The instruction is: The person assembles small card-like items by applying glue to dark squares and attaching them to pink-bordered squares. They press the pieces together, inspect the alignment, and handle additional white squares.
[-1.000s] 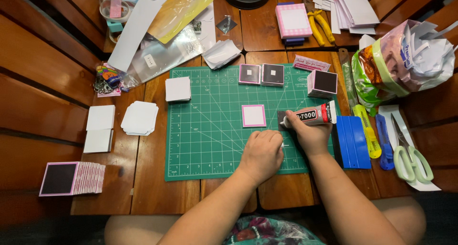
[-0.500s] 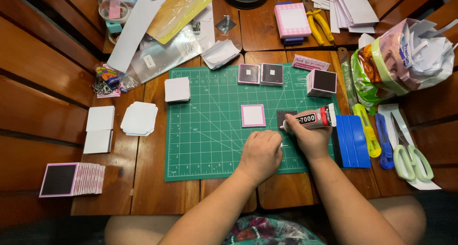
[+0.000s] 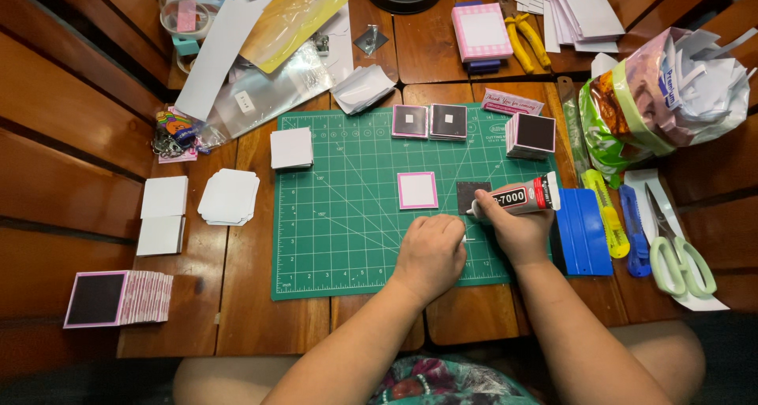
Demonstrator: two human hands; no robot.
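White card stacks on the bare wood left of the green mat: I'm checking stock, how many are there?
3: two square stacks, one above the other, at far left, and a round-cornered stack beside them. Clutter above may hide more.

- Two bare forearms come up from the lower edge of the head view, with no sleeves showing
- left hand [image 3: 430, 255] and right hand [image 3: 517, 230] wear no gloves, rings or watch that can be made out
- A floral garment [image 3: 450, 383] in teal, pink and dark tones shows at the bottom edge
- Bare knees flank it
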